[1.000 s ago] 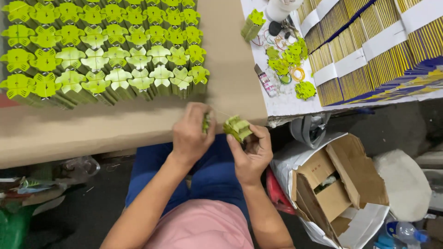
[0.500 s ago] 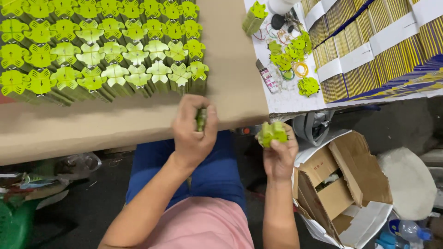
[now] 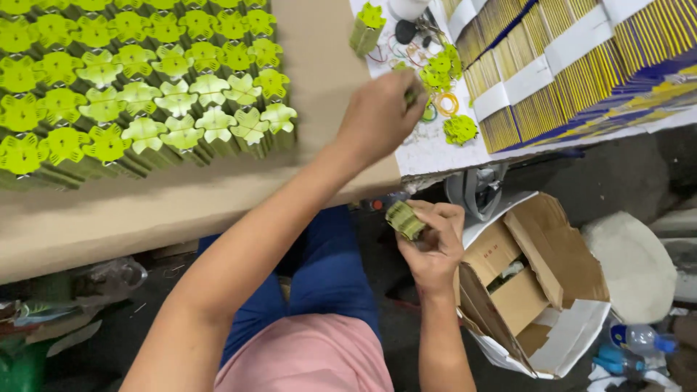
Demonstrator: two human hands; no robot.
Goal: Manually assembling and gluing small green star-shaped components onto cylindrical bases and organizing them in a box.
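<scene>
Head view | right hand [image 3: 434,243] clamps one green bundle [image 3: 404,219] | left hand [image 3: 381,112] (grip unclear) over table [image 3: 428,149]

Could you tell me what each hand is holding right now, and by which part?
The right hand grips a green folded-paper bundle around its lower end. The left hand is reached over the white sheet; whether it holds anything cannot be told.

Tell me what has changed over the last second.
The left hand went from the table edge up and right to the loose green pieces on the white sheet. The right hand sank below the table, keeping its green bundle. The rows of green bundles on the cardboard stayed put.
</scene>
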